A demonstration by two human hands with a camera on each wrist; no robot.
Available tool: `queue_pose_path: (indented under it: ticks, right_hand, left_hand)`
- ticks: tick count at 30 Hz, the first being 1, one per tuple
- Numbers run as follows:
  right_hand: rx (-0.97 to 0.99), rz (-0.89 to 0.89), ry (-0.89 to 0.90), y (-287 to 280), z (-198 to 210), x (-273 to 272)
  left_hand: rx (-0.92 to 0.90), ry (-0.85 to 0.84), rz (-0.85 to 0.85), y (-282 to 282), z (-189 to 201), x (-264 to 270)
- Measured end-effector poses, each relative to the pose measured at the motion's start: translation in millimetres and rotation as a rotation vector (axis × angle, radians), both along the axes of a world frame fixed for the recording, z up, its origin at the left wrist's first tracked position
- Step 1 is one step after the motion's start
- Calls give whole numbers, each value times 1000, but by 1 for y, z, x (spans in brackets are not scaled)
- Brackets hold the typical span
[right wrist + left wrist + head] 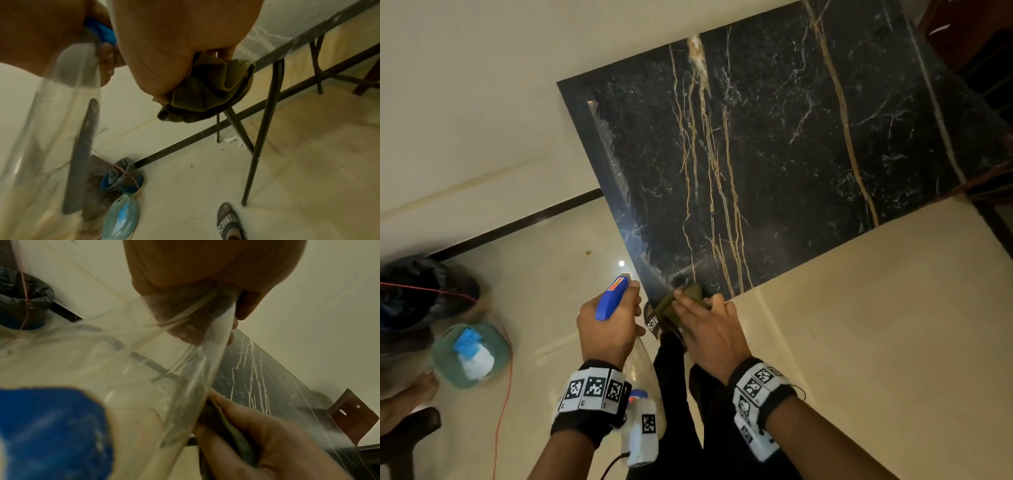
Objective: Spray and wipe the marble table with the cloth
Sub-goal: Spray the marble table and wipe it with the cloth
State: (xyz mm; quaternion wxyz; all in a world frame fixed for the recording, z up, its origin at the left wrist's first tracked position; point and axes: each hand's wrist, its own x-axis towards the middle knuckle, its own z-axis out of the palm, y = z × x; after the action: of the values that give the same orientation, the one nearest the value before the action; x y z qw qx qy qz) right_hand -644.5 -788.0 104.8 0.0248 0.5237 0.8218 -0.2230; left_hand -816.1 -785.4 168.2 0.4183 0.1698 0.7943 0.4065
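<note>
The black marble table (774, 144) with gold and white veins fills the upper middle of the head view. My left hand (609, 322) grips a clear spray bottle (640, 363) by its blue trigger head (613, 296), just off the table's near corner. My right hand (709, 329) holds a bunched olive cloth (693, 293) at that same corner edge. In the right wrist view the cloth (207, 91) hangs folded over the table's edge (308, 34). In the left wrist view the clear bottle (144, 369) crosses the frame, with the marble top (257, 378) beyond.
A black-lined bin (421, 291) and a green bucket (470, 356) holding a blue-and-white bottle stand on the tiled floor to the left, with an orange cord (500, 411) trailing past. Thin dark table legs (261, 129) reach the floor. My sandalled foot (228, 222) is below.
</note>
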Motion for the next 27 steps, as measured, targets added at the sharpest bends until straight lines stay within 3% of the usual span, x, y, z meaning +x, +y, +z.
queue_pose_path:
  ticks: [4, 6, 11, 15, 19, 21, 23, 27]
  right_hand:
    - [40, -304, -47, 14, -5, 8]
    - [43, -347, -49, 2, -8, -11]
    - [26, -77, 16, -32, -9, -51]
    - [29, -20, 6, -9, -8, -30]
    - [56, -361, -25, 32, -9, -17]
    - [64, -430, -41, 33, -9, -32]
    - [74, -375, -24, 21, -9, -51]
    - [106, -95, -27, 3, -11, -67]
  left_hand:
    - [7, 20, 41, -7, 1, -16]
    - [7, 31, 58, -9, 0, -22]
    - [-7, 24, 54, -10, 1, -29]
    - [-2, 36, 21, -1, 3, -41]
    - [-7, 35, -16, 14, 3, -54]
    - [-10, 27, -30, 20, 2, -57]
    - [-23, 11, -68, 29, 3, -55]
    - [-33, -14, -129, 52, 6, -55]
